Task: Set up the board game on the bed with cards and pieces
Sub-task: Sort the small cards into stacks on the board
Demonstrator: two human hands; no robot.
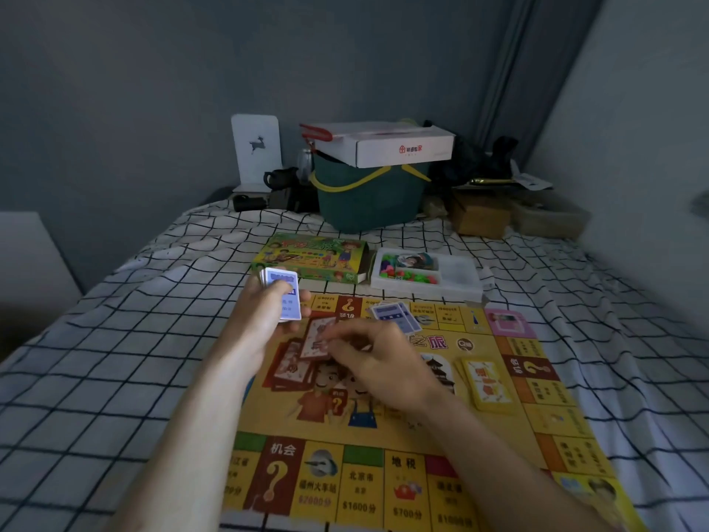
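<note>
Checked bed [115, 320] | left hand [264, 312] grips blue cards [286, 297] | right hand [368, 355] pinches red card [316, 337]

The checked bed [115, 339] bears game board [383, 474], game box [310, 259], piece tray [456, 278], basket [364, 201].

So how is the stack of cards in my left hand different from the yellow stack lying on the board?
The blue-and-white stack is held up off the board, gripped in the left hand; the yellow stack lies flat on the game board near its right side, with no hand on it. The held cards show blue print on white; the lying ones have yellow borders with red figures. Both are neat stacks of similar-shaped cards.
</note>
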